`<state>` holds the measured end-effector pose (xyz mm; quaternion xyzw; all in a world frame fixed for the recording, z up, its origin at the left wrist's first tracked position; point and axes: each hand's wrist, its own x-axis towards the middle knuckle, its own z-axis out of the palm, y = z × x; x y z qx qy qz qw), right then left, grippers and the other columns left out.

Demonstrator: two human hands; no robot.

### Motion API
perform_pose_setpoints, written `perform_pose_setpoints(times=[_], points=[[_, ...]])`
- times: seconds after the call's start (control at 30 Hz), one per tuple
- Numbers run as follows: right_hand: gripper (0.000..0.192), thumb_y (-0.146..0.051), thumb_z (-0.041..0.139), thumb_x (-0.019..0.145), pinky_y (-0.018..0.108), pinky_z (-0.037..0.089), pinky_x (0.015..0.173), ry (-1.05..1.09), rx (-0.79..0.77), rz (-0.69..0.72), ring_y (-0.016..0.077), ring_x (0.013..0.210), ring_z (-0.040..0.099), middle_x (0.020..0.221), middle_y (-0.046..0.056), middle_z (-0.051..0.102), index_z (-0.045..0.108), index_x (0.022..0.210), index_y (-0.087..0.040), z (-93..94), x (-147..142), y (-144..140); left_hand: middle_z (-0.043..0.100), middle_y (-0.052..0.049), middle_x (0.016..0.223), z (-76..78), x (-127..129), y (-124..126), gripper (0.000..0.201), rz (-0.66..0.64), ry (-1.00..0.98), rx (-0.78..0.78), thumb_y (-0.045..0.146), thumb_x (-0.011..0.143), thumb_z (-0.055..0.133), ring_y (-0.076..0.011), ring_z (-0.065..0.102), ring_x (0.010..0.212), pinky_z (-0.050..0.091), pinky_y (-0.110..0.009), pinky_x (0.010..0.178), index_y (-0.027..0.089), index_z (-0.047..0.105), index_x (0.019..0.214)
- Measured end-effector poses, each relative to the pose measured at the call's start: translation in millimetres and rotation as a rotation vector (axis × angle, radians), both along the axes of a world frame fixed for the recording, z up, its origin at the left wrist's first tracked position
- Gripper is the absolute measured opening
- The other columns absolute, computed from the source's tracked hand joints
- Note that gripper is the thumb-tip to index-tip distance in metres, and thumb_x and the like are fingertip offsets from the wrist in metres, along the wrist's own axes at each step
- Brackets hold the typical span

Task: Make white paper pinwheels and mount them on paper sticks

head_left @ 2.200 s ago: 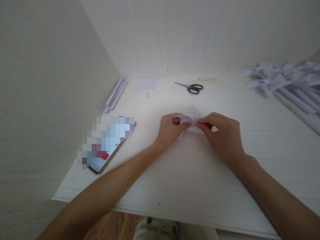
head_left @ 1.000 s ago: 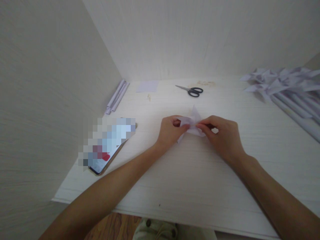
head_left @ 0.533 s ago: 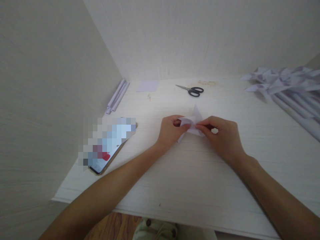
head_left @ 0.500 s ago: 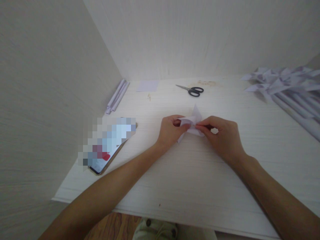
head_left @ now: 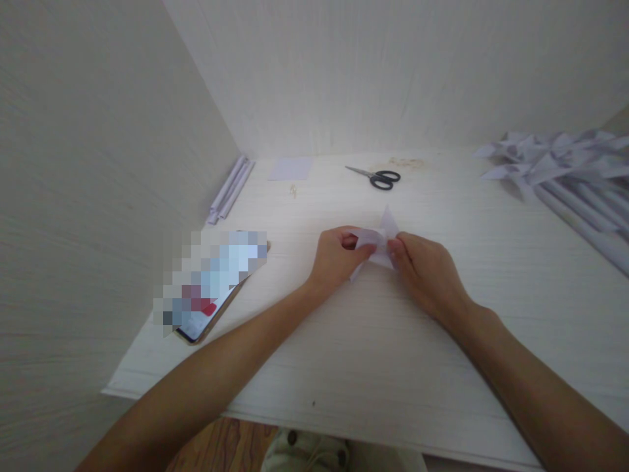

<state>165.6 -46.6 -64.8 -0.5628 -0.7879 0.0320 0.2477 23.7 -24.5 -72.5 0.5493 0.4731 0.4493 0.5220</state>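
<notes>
Between my hands is a pale lilac paper pinwheel point(head_left: 381, 254), its pointed blades sticking up and down. My left hand point(head_left: 339, 257) pinches it from the left, with the thumb on the front near the middle. From the right, my right hand point(head_left: 422, 265) grips the pinwheel, thumb in front and fingers curled behind the paper. The fingertips behind the paper are hidden. Beyond it, scissors point(head_left: 376, 177) with black handles lie on the white table point(head_left: 319, 347).
A phone point(head_left: 221, 285) with a lit, blurred screen lies at the left. Behind it are rolled paper sticks point(head_left: 232, 190), a square paper sheet point(head_left: 289, 169) and small pale bits point(head_left: 293, 191). Several finished paper pinwheels point(head_left: 555, 157) on sticks are piled at the right. Walls stand left and behind.
My right hand has gone from a fingertip pinch at the pinwheel's centre to a fuller grip on its right side. My left hand has stayed nearly still.
</notes>
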Motion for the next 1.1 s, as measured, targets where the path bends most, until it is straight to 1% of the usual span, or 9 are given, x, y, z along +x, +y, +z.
perform_pose_setpoints(times=[0.07, 0.17, 0.3, 0.47, 0.63, 0.73, 0.83, 0.93, 1.1], points=[[0.028, -0.029, 0.025, 0.086, 0.025, 0.026, 0.046, 0.025, -0.033, -0.006, 0.0124, 0.047, 0.040, 0.056, 0.001, 0.048, 0.036, 0.062, -0.020, -0.7, -0.8, 0.1, 0.067, -0.006, 0.074, -0.2, -0.5, -0.2, 0.017, -0.002, 0.004, 0.006, 0.016, 0.059, 0.059, -0.0133, 0.061, 0.063, 0.047, -0.023, 0.057, 0.011, 0.063, 0.075], [0.025, -0.029, 0.026, 0.086, 0.025, 0.025, 0.045, 0.070, -0.070, -0.018, 0.0125, 0.046, 0.040, 0.055, 0.000, 0.046, 0.033, 0.064, -0.021, -0.9, -0.5, 0.6, 0.067, -0.006, 0.072, -0.1, -1.2, -0.4, 0.019, 0.015, 0.011, 0.001, 0.017, 0.058, 0.061, -0.0130, 0.060, 0.061, 0.046, -0.022, 0.055, 0.011, 0.062, 0.076], [0.023, -0.027, 0.028, 0.084, 0.024, 0.025, 0.045, 0.101, -0.053, -0.019, 0.0124, 0.046, 0.040, 0.055, 0.000, 0.046, 0.031, 0.062, -0.021, -0.7, -0.1, 0.9, 0.067, -0.005, 0.071, -0.2, -1.2, -0.3, 0.019, 0.030, -0.017, -0.015, 0.017, 0.058, 0.062, -0.0121, 0.060, 0.059, 0.045, -0.021, 0.053, 0.012, 0.062, 0.075], [0.022, -0.027, 0.032, 0.083, 0.025, 0.025, 0.046, 0.107, -0.048, -0.048, 0.0129, 0.047, 0.042, 0.054, 0.000, 0.046, 0.036, 0.063, -0.020, -1.4, -0.3, 1.3, 0.066, -0.004, 0.068, 0.5, -1.1, 0.4, 0.018, 0.047, -0.021, -0.015, 0.020, 0.060, 0.061, -0.0114, 0.059, 0.059, 0.045, -0.020, 0.054, 0.012, 0.062, 0.076], [0.020, -0.026, 0.035, 0.081, 0.025, 0.027, 0.048, 0.127, -0.054, -0.057, 0.0137, 0.049, 0.044, 0.054, 0.000, 0.048, 0.041, 0.064, -0.019, -0.7, 0.0, 2.0, 0.066, -0.003, 0.071, 2.0, -1.8, 0.9, 0.013, 0.093, 0.045, 0.064, 0.015, 0.060, 0.060, -0.0124, 0.060, 0.067, 0.046, -0.022, 0.062, 0.013, 0.064, 0.071], [0.019, -0.024, 0.037, 0.079, 0.024, 0.028, 0.047, 0.177, -0.058, -0.053, 0.0132, 0.049, 0.044, 0.053, 0.000, 0.049, 0.043, 0.062, -0.019, 0.6, 0.4, 2.5, 0.066, -0.002, 0.071, 1.3, -2.0, 0.7, 0.015, 0.096, 0.057, 0.086, 0.017, 0.060, 0.060, -0.0128, 0.059, 0.067, 0.047, -0.023, 0.063, 0.013, 0.064, 0.074], [0.019, -0.022, 0.039, 0.077, 0.024, 0.029, 0.047, 0.242, -0.069, -0.039, 0.0124, 0.048, 0.043, 0.052, 0.000, 0.049, 0.044, 0.059, -0.019, 1.5, 1.1, 3.2, 0.066, -0.003, 0.070, 0.2, -1.9, 0.4, 0.016, 0.099, 0.052, 0.077, 0.018, 0.060, 0.060, -0.0126, 0.059, 0.065, 0.046, -0.023, 0.062, 0.013, 0.064, 0.075], [0.020, -0.021, 0.040, 0.077, 0.023, 0.029, 0.046, 0.287, -0.078, -0.014, 0.0117, 0.047, 0.042, 0.052, -0.001, 0.048, 0.043, 0.058, -0.019, 1.5, 1.8, 3.6, 0.066, -0.004, 0.074, -0.3, -1.7, 0.3, 0.016, 0.099, 0.059, 0.084, 0.016, 0.060, 0.060, -0.0130, 0.060, 0.068, 0.047, -0.023, 0.063, 0.013, 0.064, 0.075], [0.020, -0.021, 0.040, 0.077, 0.023, 0.029, 0.047, 0.298, -0.095, -0.016, 0.0117, 0.048, 0.042, 0.051, -0.001, 0.047, 0.044, 0.058, -0.019, 1.7, 2.5, 3.6, 0.067, -0.005, 0.077, -1.0, -1.6, 1.0, 0.016, 0.095, 0.075, 0.097, 0.017, 0.062, 0.059, -0.0140, 0.061, 0.071, 0.047, -0.024, 0.065, 0.013, 0.064, 0.076]])
